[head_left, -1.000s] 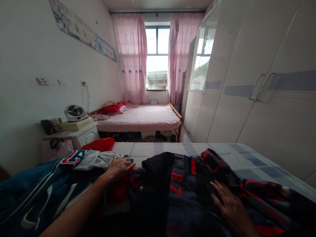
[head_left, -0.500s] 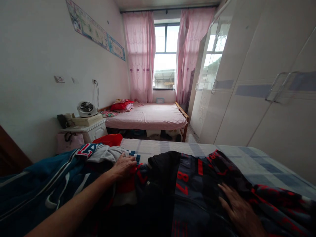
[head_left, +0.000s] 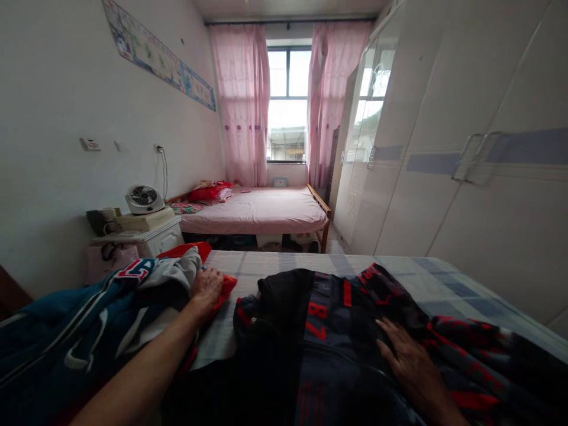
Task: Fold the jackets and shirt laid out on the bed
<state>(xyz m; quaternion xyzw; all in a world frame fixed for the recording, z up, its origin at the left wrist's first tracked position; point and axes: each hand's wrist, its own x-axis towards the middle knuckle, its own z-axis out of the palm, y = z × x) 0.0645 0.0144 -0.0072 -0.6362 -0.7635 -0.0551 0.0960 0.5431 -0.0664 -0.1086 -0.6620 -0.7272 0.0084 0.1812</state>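
Observation:
My left hand (head_left: 208, 287) is closed over the edge of a heap of clothes, with its fingertips partly hidden in the cloth. The heap has a teal jacket (head_left: 84, 307) with white piping and a letter patch, its grey sleeve (head_left: 171, 278), and a red-orange cloth (head_left: 227, 290) by my fingers. My right hand (head_left: 410, 361) lies open on a black jacket (head_left: 337, 331) with a red "87" and red trim. This jacket is spread across the bed in front of me, with one patterned sleeve (head_left: 470, 337) stretching right.
Under the clothes is a bed with a blue-and-white checked sheet (head_left: 444, 284). Beyond it stands a pink-covered bed (head_left: 261, 210). A small fan (head_left: 144, 199) sits on a white bedside cabinet (head_left: 164, 236) at left. White wardrobes (head_left: 399, 207) line the right side.
My left hand has moved left with the grey sleeve and the heap, baring checked sheet beside the black jacket. My right hand stays on the black jacket. The view has shifted slightly right.

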